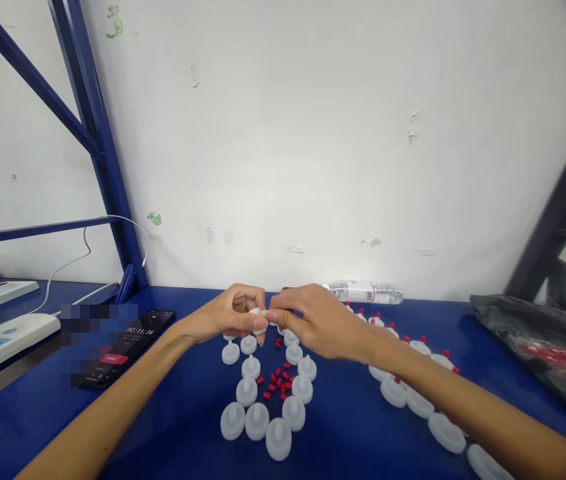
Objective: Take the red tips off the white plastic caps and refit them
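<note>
My left hand (235, 313) is closed around a small white plastic nozzle lid (255, 311), raised above the blue table. My right hand (317, 321) meets it there, thumb and index finger pinched at the lid's tip. Whatever sits between those right fingertips is hidden. Below the hands, several translucent white nozzle lids (279, 438) stand spout up in a rough loop. Inside that loop lie several small red caps (271, 387). Under and beyond my right forearm, more white lids (393, 392) stand in rows with red caps on their spouts.
At the left a phone (137, 340) shows a running timer, near a white power strip (17, 333). A clear plastic bottle (363, 292) lies along the wall. On the right is a dark plastic bag (537, 353) with red pieces inside. Blue rack posts (97, 133) flank the table.
</note>
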`<state>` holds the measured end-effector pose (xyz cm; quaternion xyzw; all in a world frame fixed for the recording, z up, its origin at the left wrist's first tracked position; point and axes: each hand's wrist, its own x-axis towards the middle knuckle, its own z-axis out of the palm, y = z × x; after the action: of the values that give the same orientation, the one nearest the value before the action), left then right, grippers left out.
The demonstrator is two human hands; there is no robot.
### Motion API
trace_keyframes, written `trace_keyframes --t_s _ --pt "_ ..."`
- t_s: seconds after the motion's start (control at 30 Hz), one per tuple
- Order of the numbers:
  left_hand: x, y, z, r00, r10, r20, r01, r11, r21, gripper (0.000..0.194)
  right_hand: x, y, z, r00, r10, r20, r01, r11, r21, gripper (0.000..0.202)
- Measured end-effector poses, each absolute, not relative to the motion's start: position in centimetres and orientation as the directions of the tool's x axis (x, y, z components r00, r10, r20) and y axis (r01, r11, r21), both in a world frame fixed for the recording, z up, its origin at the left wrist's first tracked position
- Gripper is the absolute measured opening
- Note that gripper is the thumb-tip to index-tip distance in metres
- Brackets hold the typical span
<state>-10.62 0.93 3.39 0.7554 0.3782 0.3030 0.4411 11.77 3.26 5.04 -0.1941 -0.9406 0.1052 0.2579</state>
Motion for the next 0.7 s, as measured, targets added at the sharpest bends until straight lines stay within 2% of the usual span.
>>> trace_keyframes --t_s 0.07,0.17,0.33,0.47,0.57,0.63,0.7 --pt "-11.2 0.7 3.9 0.584 0.807 0.089 0.296 -0.313 0.902 0.031 11.3 2.6 4.6 -0.786 0.365 0.499 0.274 0.929 -0.248 0.031" --pt "-11.4 0.3 4.8 0.638 0.769 0.048 0.308 -0.311 0.899 0.024 10.7 2.0 4.0 -0.779 0.312 0.544 0.183 0.943 -0.278 0.026" --pt "-11.4 -0.1 5.7 0.643 0.766 0.027 0.325 -0.304 0.896 0.018 10.1 1.4 3.5 -0.755 0.379 0.535 0.183 0.905 -0.383 0.030" --pt "-13.8 0.3 5.4 0.638 0.770 -0.026 0.353 -0.263 0.898 0.024 12.0 1.3 5.8 -0.599 0.328 0.730 0.108 0.937 -0.333 0.029" --pt "-15.9 1.4 4.7 0.487 0.873 0.022 0.385 -0.237 0.892 0.031 14.2 1.9 8.3 -0.515 0.377 0.770 0.224 0.926 -0.304 0.036" --pt "-16.4 2.6 4.1 0.298 0.945 0.138 0.404 -0.256 0.878 0.030 14.7 2.4 8.9 -0.598 0.423 0.681 0.301 0.906 -0.298 0.033" --pt "-16.2 3.8 3.3 0.145 0.964 0.224 0.467 -0.267 0.843 0.030 14.2 2.8 7.9 -0.715 0.470 0.518 0.379 0.882 -0.278 0.024"
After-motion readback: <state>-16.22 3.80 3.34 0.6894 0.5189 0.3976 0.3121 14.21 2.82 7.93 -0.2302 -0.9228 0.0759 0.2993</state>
